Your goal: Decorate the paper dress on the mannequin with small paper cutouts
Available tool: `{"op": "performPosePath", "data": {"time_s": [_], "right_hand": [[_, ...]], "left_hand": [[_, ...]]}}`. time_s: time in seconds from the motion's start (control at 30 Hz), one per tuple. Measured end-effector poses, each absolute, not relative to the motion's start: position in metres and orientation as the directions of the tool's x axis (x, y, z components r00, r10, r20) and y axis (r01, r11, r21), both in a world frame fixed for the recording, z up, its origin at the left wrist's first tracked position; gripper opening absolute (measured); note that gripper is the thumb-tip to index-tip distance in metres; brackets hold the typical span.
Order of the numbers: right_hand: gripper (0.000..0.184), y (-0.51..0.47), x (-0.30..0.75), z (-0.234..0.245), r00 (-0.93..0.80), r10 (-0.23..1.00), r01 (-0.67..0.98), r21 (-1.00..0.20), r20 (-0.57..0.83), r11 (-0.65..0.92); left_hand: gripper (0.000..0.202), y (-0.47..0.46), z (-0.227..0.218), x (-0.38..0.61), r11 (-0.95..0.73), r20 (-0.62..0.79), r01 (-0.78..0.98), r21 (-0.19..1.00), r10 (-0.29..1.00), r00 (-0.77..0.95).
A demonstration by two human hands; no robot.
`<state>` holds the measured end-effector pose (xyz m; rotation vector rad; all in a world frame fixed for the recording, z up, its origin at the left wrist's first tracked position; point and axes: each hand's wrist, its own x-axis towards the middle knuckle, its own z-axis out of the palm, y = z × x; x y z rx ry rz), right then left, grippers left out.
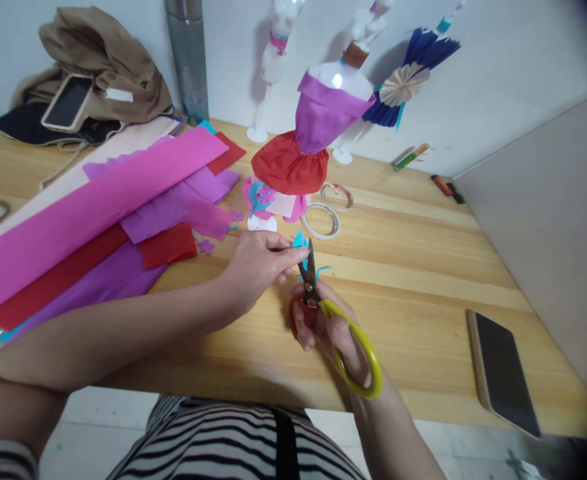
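Observation:
Between the thumb and fingers of my left hand (260,263) is a small piece of blue paper (300,241). My right hand (340,327) grips scissors (310,283) with one yellow and one red handle. The blades stand apart and point away from me, right at the blue paper and my left thumb. Beside the blades, a curled blue scrap (324,270) lies on the table. Just beyond my hands stands a doll-like form in a purple paper top (326,113) and a red gathered paper skirt (293,163).
Long pink paper (98,213) and other coloured sheets cover the left side. Tape rolls (322,221) lie beyond my hands. One phone (506,373) is at right. A bottle (188,63) and a brown bag (108,53) stand at the back, near a glue stick (412,157).

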<state>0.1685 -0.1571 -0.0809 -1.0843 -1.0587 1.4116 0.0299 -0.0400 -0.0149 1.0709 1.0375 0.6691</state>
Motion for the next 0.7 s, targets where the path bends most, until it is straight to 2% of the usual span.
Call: {"op": "performPosePath", "data": {"time_s": [0.7], "right_hand": [[0.067, -0.1559, 0.1655, -0.0721, 0.006, 0.991, -0.179, -0.975, -0.135, -0.132]], "left_hand": [[0.023, -0.0389, -0.0164, 0.031, 0.395, -0.374, 0.025, 0.919, 0.848, 0.376]]}}
